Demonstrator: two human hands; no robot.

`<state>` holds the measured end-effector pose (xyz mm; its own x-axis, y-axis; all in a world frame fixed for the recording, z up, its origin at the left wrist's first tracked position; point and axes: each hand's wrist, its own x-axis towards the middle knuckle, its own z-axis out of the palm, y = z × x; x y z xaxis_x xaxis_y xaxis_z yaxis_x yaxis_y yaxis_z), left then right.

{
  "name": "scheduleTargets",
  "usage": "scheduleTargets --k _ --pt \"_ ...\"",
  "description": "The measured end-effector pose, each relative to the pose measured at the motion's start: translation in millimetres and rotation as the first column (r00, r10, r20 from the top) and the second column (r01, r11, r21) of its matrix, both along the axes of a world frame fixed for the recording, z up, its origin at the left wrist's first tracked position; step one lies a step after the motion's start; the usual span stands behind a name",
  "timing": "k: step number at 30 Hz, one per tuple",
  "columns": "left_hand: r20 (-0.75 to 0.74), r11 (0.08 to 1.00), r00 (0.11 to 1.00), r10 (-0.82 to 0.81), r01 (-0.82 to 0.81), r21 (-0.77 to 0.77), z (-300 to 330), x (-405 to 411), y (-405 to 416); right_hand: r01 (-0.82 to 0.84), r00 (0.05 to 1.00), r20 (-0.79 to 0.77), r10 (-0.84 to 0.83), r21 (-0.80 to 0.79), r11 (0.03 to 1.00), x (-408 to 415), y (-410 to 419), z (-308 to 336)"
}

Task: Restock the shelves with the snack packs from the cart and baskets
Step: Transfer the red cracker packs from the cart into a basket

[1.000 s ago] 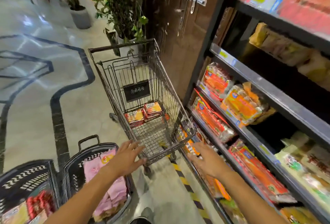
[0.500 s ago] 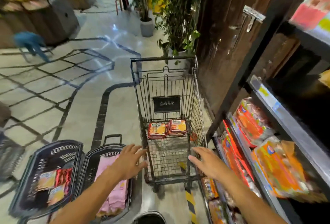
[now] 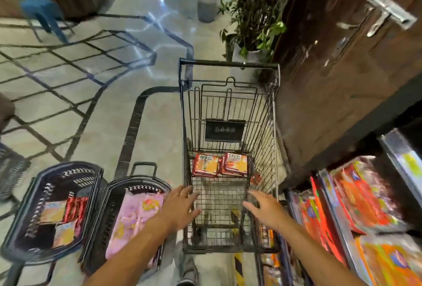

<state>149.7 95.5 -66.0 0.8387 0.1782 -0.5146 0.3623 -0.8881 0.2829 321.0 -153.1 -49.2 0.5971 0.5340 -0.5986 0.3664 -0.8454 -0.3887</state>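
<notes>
A black wire cart (image 3: 228, 64) stands straight ahead. Two red-and-orange snack packs (image 3: 220, 164) lie side by side at the far end of its floor. My left hand (image 3: 180, 208) reaches over the cart's near left rim with fingers spread, holding nothing. My right hand (image 3: 265, 209) hovers over the near right rim, fingers straight, also holding nothing. On the floor to the left sit two dark baskets: the nearer basket (image 3: 146, 179) holds pink packs (image 3: 132, 219), the farther basket (image 3: 68, 171) holds a few red and orange packs (image 3: 61, 217).
Shelves (image 3: 397, 155) with orange and red packs run along the right. A dark wooden door (image 3: 342, 57) rises behind them. Potted plants (image 3: 249, 23) stand beyond the cart. A blue stool (image 3: 43, 14) sits far left on the tiled floor.
The view has swung left and down, bringing the cart to the centre. Both hands have moved in over the cart's near end, still holding nothing.
</notes>
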Motion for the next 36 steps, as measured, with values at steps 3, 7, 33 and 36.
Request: scheduleTargets --k 3,7,33,36 --pt "-0.034 0.999 0.999 -0.018 0.017 -0.034 -13.8 23.1 16.2 0.038 0.999 -0.037 -0.039 -0.026 0.999 12.8 9.0 -20.9" --pt "-0.095 0.995 0.992 -0.085 0.080 -0.055 -39.4 57.9 30.0 0.125 0.989 -0.079 -0.128 -0.040 0.991 33.2 16.1 -41.6" --pt "-0.292 0.922 0.906 0.307 -0.359 -0.146 -290.9 225.4 69.7 0.601 0.779 -0.216 -0.589 -0.012 0.799 232.2 104.5 -356.7" --pt "-0.258 0.922 0.920 0.294 -0.345 -0.177 -296.2 222.4 68.3 0.682 0.721 -0.183 -0.668 0.018 0.731 241.5 118.3 -375.9"
